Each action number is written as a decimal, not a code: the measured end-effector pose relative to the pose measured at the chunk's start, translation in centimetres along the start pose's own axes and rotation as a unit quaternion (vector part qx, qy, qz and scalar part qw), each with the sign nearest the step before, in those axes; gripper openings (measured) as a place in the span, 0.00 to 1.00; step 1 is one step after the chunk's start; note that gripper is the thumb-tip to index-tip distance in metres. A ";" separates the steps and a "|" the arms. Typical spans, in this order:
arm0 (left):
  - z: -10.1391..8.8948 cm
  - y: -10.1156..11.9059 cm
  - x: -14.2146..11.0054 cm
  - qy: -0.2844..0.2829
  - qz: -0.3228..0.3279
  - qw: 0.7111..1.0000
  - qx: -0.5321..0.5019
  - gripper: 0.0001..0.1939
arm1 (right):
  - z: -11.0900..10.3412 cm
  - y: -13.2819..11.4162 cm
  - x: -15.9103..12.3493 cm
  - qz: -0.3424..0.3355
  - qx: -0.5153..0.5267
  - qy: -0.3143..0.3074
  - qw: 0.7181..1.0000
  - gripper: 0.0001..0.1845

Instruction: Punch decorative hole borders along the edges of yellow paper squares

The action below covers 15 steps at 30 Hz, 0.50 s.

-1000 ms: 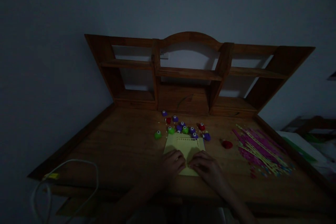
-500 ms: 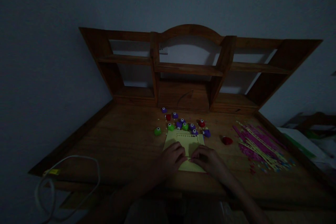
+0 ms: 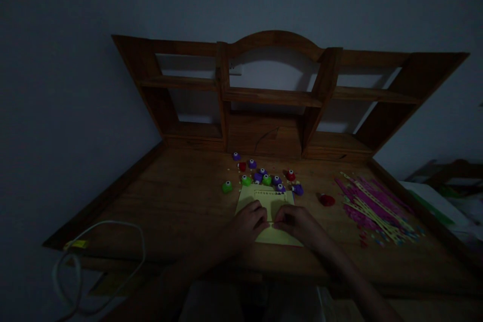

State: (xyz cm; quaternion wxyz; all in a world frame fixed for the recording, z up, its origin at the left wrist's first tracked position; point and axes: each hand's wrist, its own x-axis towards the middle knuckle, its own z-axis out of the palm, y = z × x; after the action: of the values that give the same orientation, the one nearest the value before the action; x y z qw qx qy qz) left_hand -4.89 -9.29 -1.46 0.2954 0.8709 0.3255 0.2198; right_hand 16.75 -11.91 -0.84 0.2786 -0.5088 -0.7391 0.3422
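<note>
At desk's (image 3: 181, 201) 6 o'clock, over yellow sheet (image 3: 279, 237) | left hand (image 3: 249, 222), right hand (image 3: 304, 225) fingertips slightly wider apart | thin strip (image 3: 270, 222) apparently pinched both ends, looks straighter | eyed toys (image 3: 266, 180) sheet's 12 o'clock

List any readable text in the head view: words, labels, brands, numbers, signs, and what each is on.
None readable.
Yellow sheet: no legible text; dark marks along its upper part too small to identify.
Yellow item at the desk's left edge: too dim to tell whether it bears print.
Wall socket: no legible marking.
</note>
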 end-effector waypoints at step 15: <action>-2.2 -1.1 3.6 -0.157 -0.036 0.987 -0.009 0.11 | -1.4 1.3 3.2 0.000 0.010 -0.113 0.994 0.11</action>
State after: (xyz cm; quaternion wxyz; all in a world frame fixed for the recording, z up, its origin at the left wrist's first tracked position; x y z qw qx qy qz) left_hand -4.16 -5.27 0.13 0.3581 0.8797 0.3045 0.0719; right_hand 17.48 -8.30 -0.83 0.1981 -0.4641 -0.7626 0.4047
